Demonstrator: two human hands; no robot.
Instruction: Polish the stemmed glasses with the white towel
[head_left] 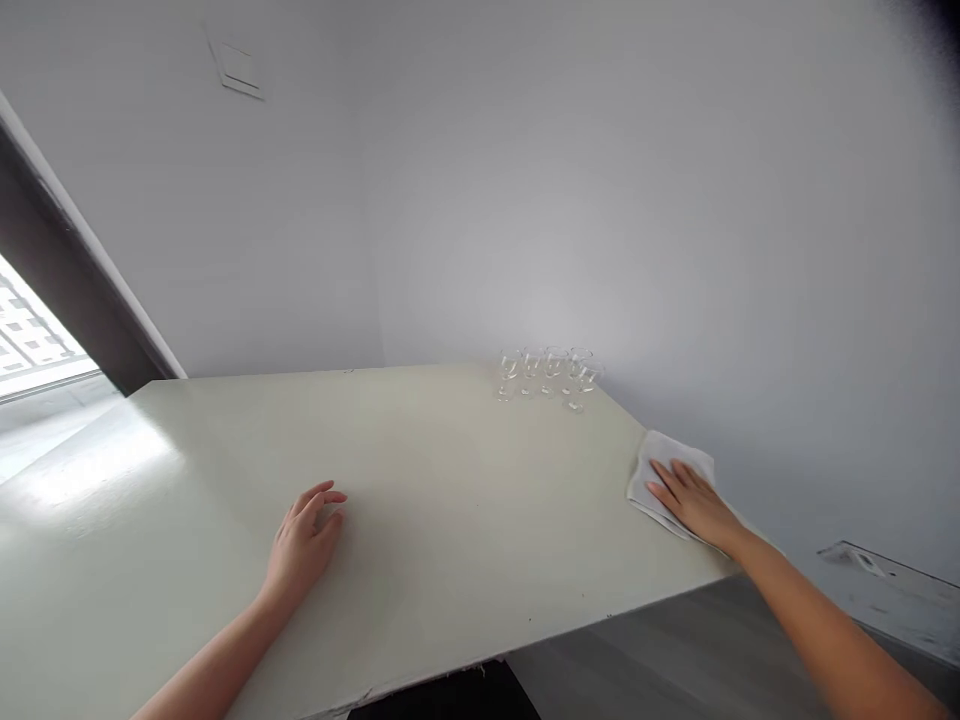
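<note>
Right hand flat on white cloth, three o'clock, fingers apart
Left hand at the table's nine o'clock, fingers loosely curled, thumb apart; stemmed glasses at one o'clock

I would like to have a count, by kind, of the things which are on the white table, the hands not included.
Clear stemmed glasses: 5, as far as their overlap lets me count
White cloth: 1
Total: 6
</note>
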